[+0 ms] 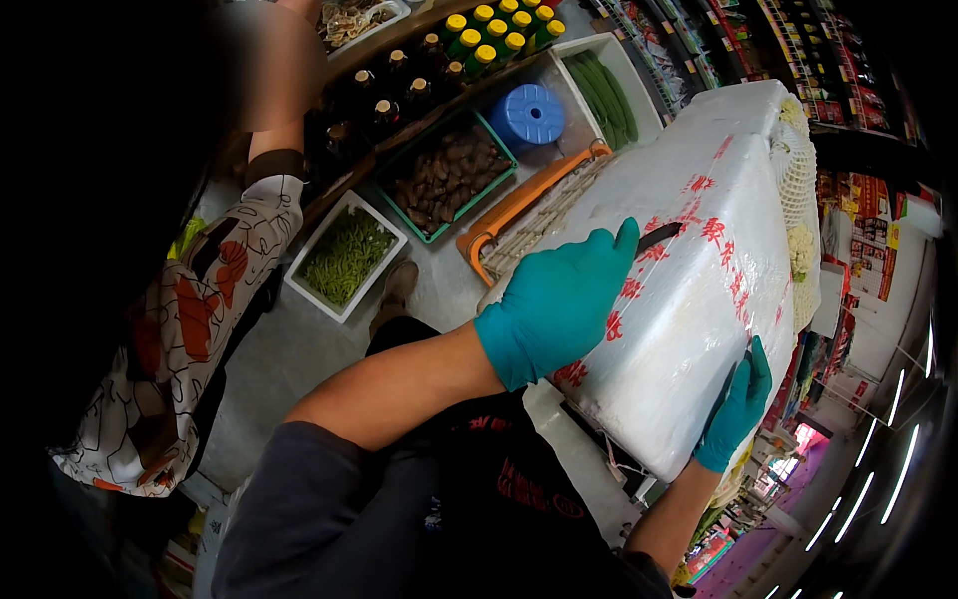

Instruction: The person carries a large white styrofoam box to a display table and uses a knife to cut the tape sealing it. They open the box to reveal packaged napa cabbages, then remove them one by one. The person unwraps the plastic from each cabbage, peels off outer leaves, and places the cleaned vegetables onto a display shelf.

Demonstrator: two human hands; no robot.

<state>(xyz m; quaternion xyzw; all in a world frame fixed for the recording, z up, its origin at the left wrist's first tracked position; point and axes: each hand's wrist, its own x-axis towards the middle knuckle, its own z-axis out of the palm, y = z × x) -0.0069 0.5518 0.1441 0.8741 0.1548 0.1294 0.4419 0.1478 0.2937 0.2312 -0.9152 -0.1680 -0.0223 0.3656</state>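
A large white polystyrene foam box (658, 359), wrapped in clear film and tape with red printing, lies tilted before me. My left hand (561, 303), in a teal glove, is closed around a short dark tool (660, 238) that looks like a knife. Its exposed end lies against or just over the taped face; the rest is hidden in my fist. My right hand (737, 408), also gloved in teal, rests with its fingers against the box's side near the lower right corner. Cauliflower (802, 251) in white foam netting shows along the box's far edge.
A person's patterned sleeve (202, 292) is close at left. On the floor are a foam tray of green peppers (348, 258), a green-rimmed crate of brown produce (503, 174), a blue stool (533, 112) and an orange-edged basket (479, 243). Bottles (419, 90) stand behind.
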